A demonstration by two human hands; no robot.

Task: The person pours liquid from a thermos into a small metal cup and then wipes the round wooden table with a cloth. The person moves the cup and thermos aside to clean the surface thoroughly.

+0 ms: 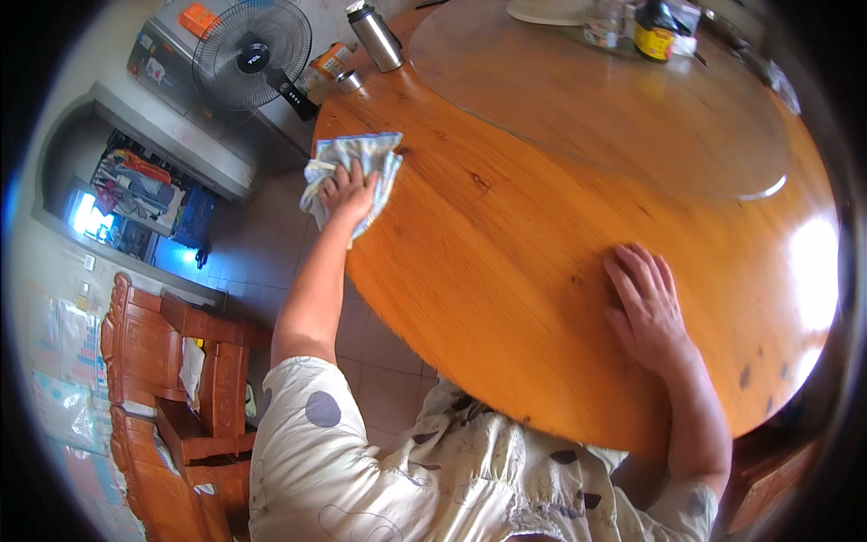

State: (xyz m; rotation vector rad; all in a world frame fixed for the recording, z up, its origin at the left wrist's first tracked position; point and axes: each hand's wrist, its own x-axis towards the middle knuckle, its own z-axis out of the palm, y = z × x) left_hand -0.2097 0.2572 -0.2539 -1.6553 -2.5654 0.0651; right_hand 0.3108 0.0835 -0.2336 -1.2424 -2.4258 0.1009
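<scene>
My left hand (pixel 351 193) lies on a checked cloth (pixel 379 154) at the left edge of the round wooden table (pixel 501 271). The fingers press on the cloth, with a fold of it near them, and part of the cloth hangs over the table's edge. Whether the fingers grip it is not plain. At the right, my right hand (pixel 647 305) rests palm down on the bare wood, holding nothing, its fingers slightly apart.
A round glass turntable (pixel 609 115) covers the table's far part, bearing a dark sauce bottle (pixel 654 34) and a glass jar (pixel 601 26). A steel thermos (pixel 376 39) and a metal cup (pixel 349 82) stand at the far left edge. Beyond is a fan (pixel 252 57); carved wooden seats (pixel 145 315) stand lower left.
</scene>
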